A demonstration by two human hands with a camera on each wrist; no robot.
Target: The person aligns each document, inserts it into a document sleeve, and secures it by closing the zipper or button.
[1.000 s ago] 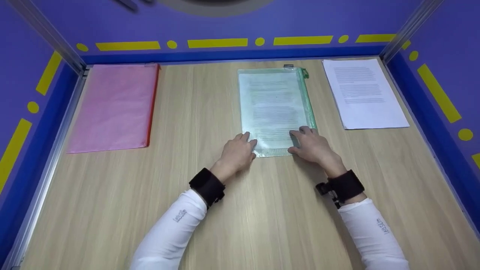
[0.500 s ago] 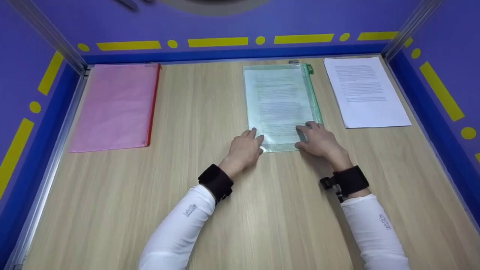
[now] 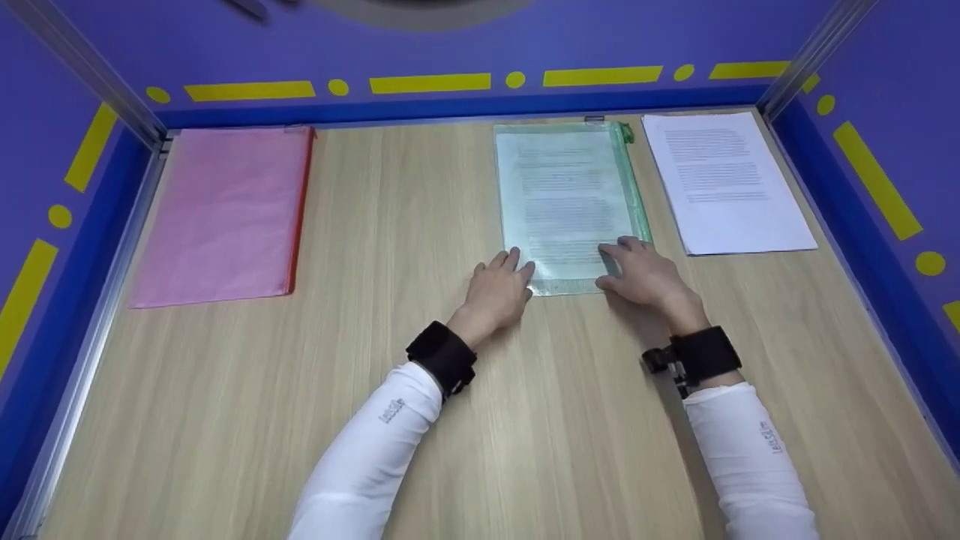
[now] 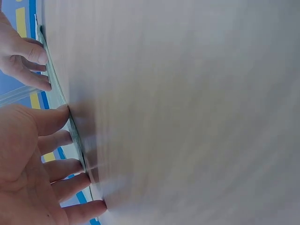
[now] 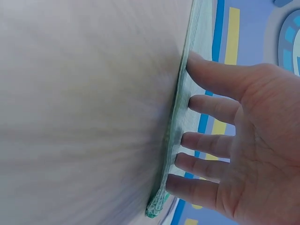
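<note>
A wooden table (image 3: 420, 390) holds three flat things: a pink zip folder (image 3: 221, 214) on the left, a green zip folder (image 3: 566, 191) in the middle, and white printed paper (image 3: 724, 180) on the right.

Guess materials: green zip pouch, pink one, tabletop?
Green pouch: seemingly thin translucent plastic, faintly glossy; printed text shows through, and a green zipper strip runs down its right edge. Both the left hand and right hand press on its near end with straight fingers.
Pink pouch: likely similar plastic, more matte, red edge.
Tabletop: light wood-grain finish, probably laminate.
</note>
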